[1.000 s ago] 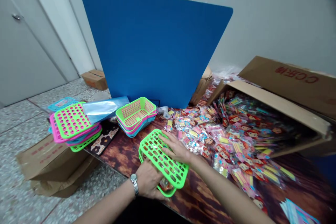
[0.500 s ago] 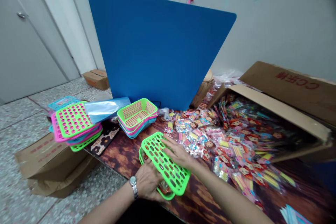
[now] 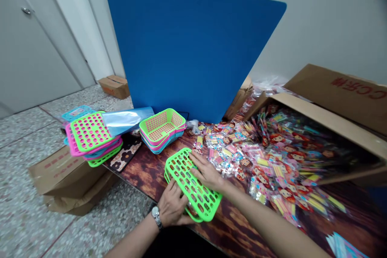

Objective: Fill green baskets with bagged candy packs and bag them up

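Note:
A green perforated lid lies on top of a green basket at the near edge of the wooden table. My left hand, with a wristwatch, grips the basket's near side, fingers curled over the lid's edge. My right hand lies flat on the lid's far side, fingers spread. Something red shows inside the basket under the lid.
A stack of empty coloured baskets and a stack of lids with a shiny blue bag sit to the left. Several packaged toys spill from a tipped cardboard box. A blue board stands behind.
The lid has come down closer onto the basket under both hands. My view shifted slightly left and nearer.

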A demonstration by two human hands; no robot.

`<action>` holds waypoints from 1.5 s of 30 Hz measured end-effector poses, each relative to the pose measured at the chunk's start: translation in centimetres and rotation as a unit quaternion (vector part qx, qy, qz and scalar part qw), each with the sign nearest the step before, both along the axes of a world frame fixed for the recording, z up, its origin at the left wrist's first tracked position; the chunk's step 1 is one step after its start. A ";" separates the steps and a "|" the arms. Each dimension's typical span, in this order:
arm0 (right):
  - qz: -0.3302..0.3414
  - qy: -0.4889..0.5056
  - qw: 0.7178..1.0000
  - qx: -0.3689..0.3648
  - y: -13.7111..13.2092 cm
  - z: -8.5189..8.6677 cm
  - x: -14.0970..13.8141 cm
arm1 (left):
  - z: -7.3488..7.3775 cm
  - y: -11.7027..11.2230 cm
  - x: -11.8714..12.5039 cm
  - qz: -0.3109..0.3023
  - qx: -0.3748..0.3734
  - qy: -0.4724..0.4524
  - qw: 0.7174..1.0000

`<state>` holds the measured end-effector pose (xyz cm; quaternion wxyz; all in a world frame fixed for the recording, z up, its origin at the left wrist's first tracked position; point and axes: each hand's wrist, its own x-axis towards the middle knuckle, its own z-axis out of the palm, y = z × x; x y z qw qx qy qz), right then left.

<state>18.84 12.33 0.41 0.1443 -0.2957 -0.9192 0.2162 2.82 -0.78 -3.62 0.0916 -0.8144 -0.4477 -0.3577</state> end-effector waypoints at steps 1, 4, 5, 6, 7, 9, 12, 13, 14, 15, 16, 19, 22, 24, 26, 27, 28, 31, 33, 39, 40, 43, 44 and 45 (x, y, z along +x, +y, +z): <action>0.003 -0.004 1.000 0.003 0.0 0.0 0.0 | -0.1 0.0 -0.1 0.001 0.010 -0.005 1.000; 0.006 -0.017 1.000 0.014 -0.1 -0.1 0.0 | -0.7 -0.1 0.0 0.010 0.058 -0.033 0.998; 0.006 -0.022 1.000 0.017 -0.1 0.0 0.0 | -1.0 -0.2 0.0 0.021 0.073 -0.041 0.996; 0.006 -0.026 0.999 0.021 -0.1 0.0 0.0 | -1.4 -0.4 0.2 0.037 0.084 -0.050 0.995; 0.006 -0.028 0.999 0.024 -0.1 0.0 0.0 | -1.7 -0.7 0.3 0.057 0.087 -0.058 0.993; 0.008 -0.030 0.999 0.031 -0.1 -0.1 0.0 | -2.3 -1.3 0.7 0.097 0.078 -0.082 0.989; 0.005 -0.031 0.999 0.044 -0.2 -0.5 -0.1 | -2.7 -2.2 1.2 0.138 0.060 -0.142 0.978; 0.004 -0.032 0.998 0.048 -0.2 -0.6 -0.1 | -2.8 -2.4 1.3 0.146 0.058 -0.158 0.975; 0.002 -0.034 0.998 0.052 -0.2 -0.6 -0.1 | -2.8 -2.6 1.4 0.151 0.057 -0.168 0.972; 0.001 -0.037 0.998 0.056 -0.3 -0.7 -0.1 | -2.8 -2.7 1.5 0.154 0.054 -0.172 0.972; 0.000 -0.041 0.997 0.060 -0.4 -0.7 -0.2 | -2.8 -2.7 1.5 0.153 0.051 -0.170 0.972; -0.003 -0.054 0.995 0.081 -0.6 -0.6 -0.4 | -2.8 -2.7 1.6 0.146 0.047 -0.147 0.977; -0.004 -0.067 0.992 0.108 -0.9 -0.6 -0.6 | -2.7 -2.6 1.6 0.136 0.045 -0.139 0.980; -0.009 -0.080 0.989 0.122 -1.0 -0.8 -0.7 | -2.5 -2.6 1.5 0.127 0.042 -0.159 0.978; -0.015 -0.096 0.987 0.131 -1.2 -0.8 -0.8 | -2.3 -2.6 1.4 0.119 0.041 -0.187 0.974; -0.016 -0.103 0.986 0.133 -1.2 -0.8 -0.8 | -2.3 -2.6 1.3 0.115 0.039 -0.198 0.973; -0.016 -0.110 0.985 0.133 -1.3 -0.7 -0.9 | -2.2 -2.7 1.1 0.111 0.036 -0.204 0.972; -0.014 -0.125 0.984 0.129 -1.4 -0.4 -1.0 | -2.2 -2.8 0.4 0.097 0.016 -0.199 0.975; -0.017 -0.132 0.983 0.125 -1.5 -0.1 -1.1 | -2.1 -2.9 -0.2 0.095 -0.003 -0.183 0.979; -0.031 -0.149 0.980 0.125 -1.7 -0.1 -1.3 | -1.3 -2.7 -1.4 0.107 -0.036 -0.141 0.984; -0.032 -0.146 0.980 0.128 -1.7 -0.1 -1.3 | -1.0 -2.6 -1.5 0.106 -0.043 -0.130 0.985; -0.029 -0.140 0.981 0.134 -1.6 -0.2 -1.3 | 0.0 -2.0 -1.5 0.096 -0.071 -0.096 0.988; -0.026 -0.139 0.981 0.134 -1.6 -0.2 -1.3 | 0.4 -1.8 -1.6 0.093 -0.084 -0.086 0.988; -0.022 -0.139 0.981 0.134 -1.5 -0.2 -1.3 | 0.6 -1.5 -1.6 0.089 -0.096 -0.080 0.988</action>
